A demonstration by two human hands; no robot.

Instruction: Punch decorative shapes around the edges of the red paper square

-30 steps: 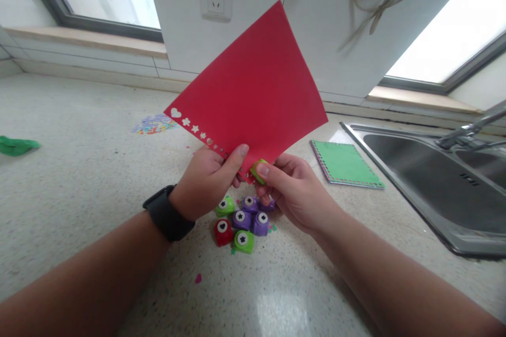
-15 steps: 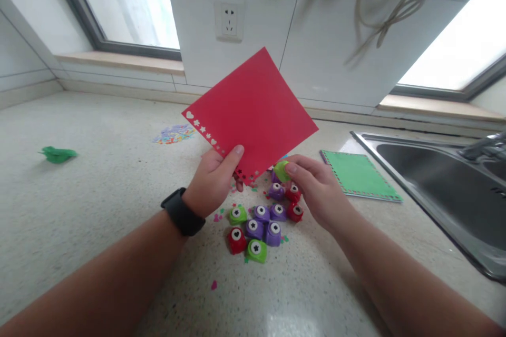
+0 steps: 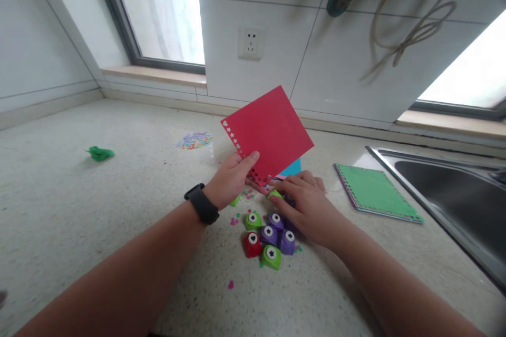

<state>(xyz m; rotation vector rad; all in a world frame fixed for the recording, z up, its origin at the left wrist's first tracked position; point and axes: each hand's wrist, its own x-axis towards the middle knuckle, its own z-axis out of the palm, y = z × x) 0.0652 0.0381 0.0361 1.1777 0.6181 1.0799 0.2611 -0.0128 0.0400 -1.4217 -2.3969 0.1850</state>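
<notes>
My left hand [image 3: 236, 176] pinches the lower corner of a red sheet of paper [image 3: 272, 129], thumb on top. Small hearts, flowers and stars are punched out along its lower left edge. Just right of that corner, my right hand [image 3: 304, 200] has its thumb and fingers around a light green craft punch [image 3: 274, 195], low over the counter. Its fingers hide part of the punches beyond. In front of my hands stand several more craft punches: purple ones [image 3: 269, 234], a red one with a heart [image 3: 252, 244] and green ones [image 3: 271, 256].
A stack of green paper [image 3: 373, 189] with punched edges lies at right, beside the steel sink [image 3: 430, 179]. Blue paper [image 3: 293, 167] shows behind the red sheet. Paper bits [image 3: 195, 140] and a crumpled green piece [image 3: 100, 153] lie at left on the counter [image 3: 158, 205].
My right hand has lowered the green punch towards the counter, below the red sheet's corner. The red sheet sits lower in view and tilts farther back. The camera view has shifted.
</notes>
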